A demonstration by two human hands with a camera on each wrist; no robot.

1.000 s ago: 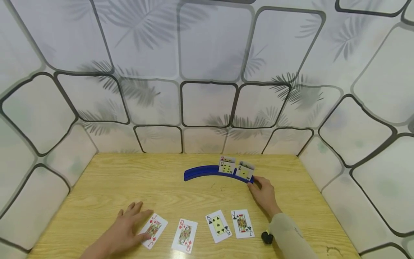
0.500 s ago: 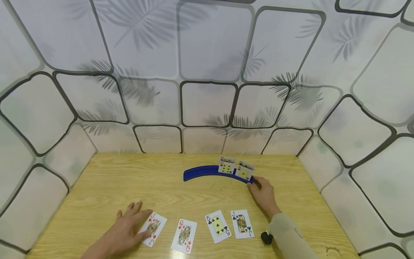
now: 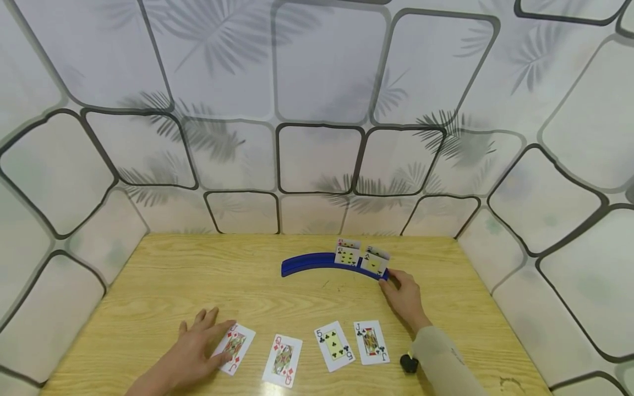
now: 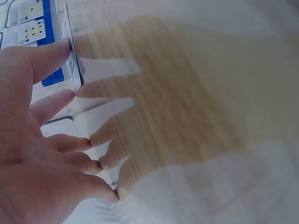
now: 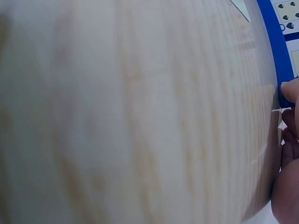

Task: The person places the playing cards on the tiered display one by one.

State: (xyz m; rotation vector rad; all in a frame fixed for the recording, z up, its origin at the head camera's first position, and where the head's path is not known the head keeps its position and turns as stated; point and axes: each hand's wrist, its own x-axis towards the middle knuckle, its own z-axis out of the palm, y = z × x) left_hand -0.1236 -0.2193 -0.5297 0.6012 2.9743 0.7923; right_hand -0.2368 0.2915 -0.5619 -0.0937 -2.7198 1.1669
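In the head view, my left hand rests at the left side of a jack of diamonds playing card lying on the table. The thumb lies over its lower left part and the index fingertip touches its top corner; the other fingers are spread on the table. Seen from the left wrist, the card appears edge-on at the thumb and index fingertips. My right hand grips the right end of a curved blue playing card holder. A six of spades and an ace of spades stand in it, each with another card behind.
Face up along the front lie a queen of diamonds, a five of clubs and a jack of clubs. A small black object sits beside the right sleeve. A patterned wall borders the wooden table.
The jack of diamonds has slid slightly away from me and to the left under my left fingers. My right hand and the card holder stay in place.
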